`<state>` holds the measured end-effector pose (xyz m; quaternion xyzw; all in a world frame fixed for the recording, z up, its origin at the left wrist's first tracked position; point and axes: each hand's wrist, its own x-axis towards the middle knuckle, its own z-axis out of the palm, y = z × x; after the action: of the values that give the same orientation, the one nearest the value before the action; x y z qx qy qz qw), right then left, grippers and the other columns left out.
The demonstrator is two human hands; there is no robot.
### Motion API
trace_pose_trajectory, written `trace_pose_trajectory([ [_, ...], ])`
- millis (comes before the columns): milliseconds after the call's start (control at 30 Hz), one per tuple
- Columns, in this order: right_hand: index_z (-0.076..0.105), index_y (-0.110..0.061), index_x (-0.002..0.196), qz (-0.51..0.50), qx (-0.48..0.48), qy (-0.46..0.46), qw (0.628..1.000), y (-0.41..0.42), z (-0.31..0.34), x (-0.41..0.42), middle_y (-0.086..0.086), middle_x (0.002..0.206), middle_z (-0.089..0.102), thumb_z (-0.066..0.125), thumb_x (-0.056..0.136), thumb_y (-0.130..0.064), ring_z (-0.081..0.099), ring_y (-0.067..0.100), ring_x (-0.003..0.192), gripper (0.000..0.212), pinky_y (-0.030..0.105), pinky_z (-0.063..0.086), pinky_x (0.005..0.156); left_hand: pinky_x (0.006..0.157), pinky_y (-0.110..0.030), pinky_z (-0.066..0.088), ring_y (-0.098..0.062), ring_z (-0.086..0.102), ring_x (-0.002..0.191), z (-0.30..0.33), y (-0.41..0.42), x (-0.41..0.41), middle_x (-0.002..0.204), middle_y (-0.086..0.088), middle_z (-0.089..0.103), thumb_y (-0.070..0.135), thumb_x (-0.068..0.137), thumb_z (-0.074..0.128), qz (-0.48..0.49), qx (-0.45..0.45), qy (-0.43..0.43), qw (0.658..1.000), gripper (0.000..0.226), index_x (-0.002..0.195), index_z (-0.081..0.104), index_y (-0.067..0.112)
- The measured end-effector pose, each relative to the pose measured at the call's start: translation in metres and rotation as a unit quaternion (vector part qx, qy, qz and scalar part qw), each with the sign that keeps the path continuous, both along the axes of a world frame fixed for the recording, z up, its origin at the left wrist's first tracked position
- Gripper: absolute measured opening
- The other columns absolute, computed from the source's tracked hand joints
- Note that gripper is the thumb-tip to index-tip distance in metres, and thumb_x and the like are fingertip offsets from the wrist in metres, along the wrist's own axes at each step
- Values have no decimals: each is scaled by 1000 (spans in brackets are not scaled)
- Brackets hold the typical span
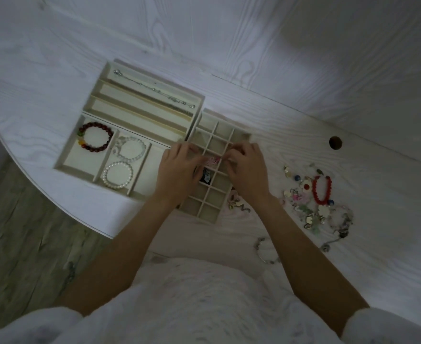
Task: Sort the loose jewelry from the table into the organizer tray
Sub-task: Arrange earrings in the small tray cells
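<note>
Both hands meet over the small-grid tray (210, 211). My left hand (179, 170) and my right hand (248, 170) pinch a small pink piece (213, 160) between their fingertips, above a middle cell. A dark piece (206, 176) lies in the cell below it. The bracelet tray (67, 157) holds a dark red bead bracelet (95, 136), a clear bead bracelet (132, 150) and a pearl bracelet (117, 175). A silver chain (154, 89) lies in the long-slot tray (100, 88). Loose jewelry (313, 207) with a red bead bracelet (322, 189) sits on the table at the right.
A silver bangle (266, 252) lies near the table's front edge. A few small charms (238, 203) rest just right of the grid tray. A round cable hole (335, 143) is in the white table at the back right. The table's curved edge drops to the floor on the left.
</note>
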<state>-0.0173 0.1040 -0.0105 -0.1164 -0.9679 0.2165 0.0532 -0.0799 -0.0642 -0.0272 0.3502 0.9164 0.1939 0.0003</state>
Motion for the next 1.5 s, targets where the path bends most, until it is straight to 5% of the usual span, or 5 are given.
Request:
trace_pose_trajectory([
  [267,71,-12,81,63,51,-5,997,-8,-3,4,9,99,61,44,86,-26,52,28,92,31,36,43,71,73,-35,29,-24,44,96,6,-2,-6,111,-7,58,27,85,47,-84,-99,52,990,28,101,69,23],
  [600,73,-25,96,87,77,-38,992,-9,-8,8,12,111,58,53,82,-24,49,30,99,23,36,37,74,75,-35,30,-26,44,100,13,3,-9,115,-6,56,24,79,40,-108,-140,42,983,37,104,67,22],
  [800,71,-12,77,76,137,2,988,-8,-3,4,13,104,61,53,82,-19,47,27,96,20,33,28,72,76,-36,29,-28,47,103,13,0,-6,119,-8,56,22,81,41,-107,-174,66,977,34,105,66,19],
  [967,72,-13,72,97,167,-31,981,-12,-4,-1,14,105,63,71,71,-12,58,31,92,2,33,28,75,76,-37,29,-28,46,105,13,1,-7,119,-7,56,19,80,50,-127,-158,61,977,32,107,65,21],
  [1500,68,-7,85,50,112,-65,990,-18,-2,3,16,109,60,60,73,-7,55,34,96,14,38,41,72,75,-37,28,-28,47,100,7,1,-2,111,-8,60,22,79,42,-68,-90,32,993,34,97,70,16],
])
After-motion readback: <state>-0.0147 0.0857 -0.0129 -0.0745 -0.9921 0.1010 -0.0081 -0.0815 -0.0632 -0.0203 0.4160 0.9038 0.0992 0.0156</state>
